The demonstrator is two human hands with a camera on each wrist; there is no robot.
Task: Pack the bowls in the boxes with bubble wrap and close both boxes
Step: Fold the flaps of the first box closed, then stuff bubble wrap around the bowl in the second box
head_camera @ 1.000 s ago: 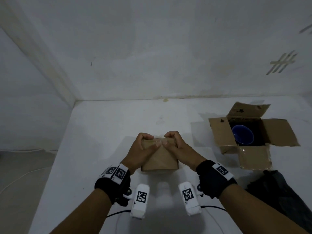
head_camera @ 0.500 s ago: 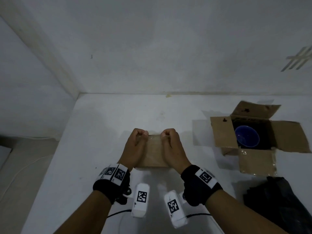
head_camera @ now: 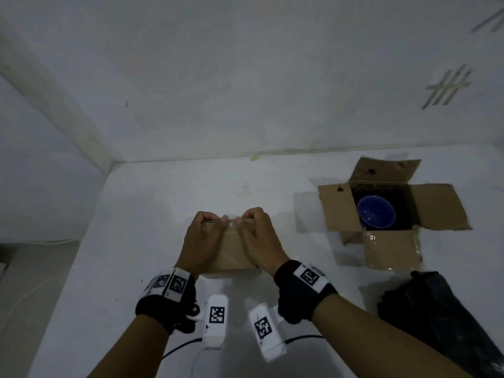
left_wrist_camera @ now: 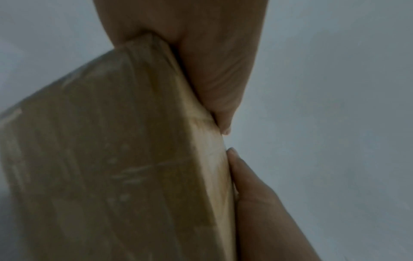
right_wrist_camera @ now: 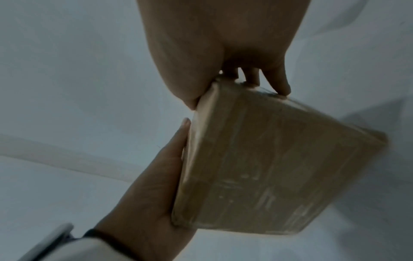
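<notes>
A small brown cardboard box (head_camera: 231,255), closed and glossy with tape, sits at the middle of the white table (head_camera: 152,214). My left hand (head_camera: 210,225) and right hand (head_camera: 248,222) both grip it, fingers curled over its far top edge, knuckles nearly touching. In the left wrist view the box (left_wrist_camera: 107,167) fills the left side. The right wrist view shows the box (right_wrist_camera: 268,167) pinched between both thumbs. At the right stands a second box (head_camera: 341,211), its flaps spread open, with a blue bowl (head_camera: 376,215) inside on a dark lining.
A black bag (head_camera: 441,317) lies at the near right, just in front of the open box. A pale translucent patch (head_camera: 308,211) shows left of that box. White walls close the table at the back and left. A cable (head_camera: 177,350) runs under my wrists.
Both hands slid from the middle of the small box's top to its far edge, and the fingers curled over it. The open box and bowl have not moved.
</notes>
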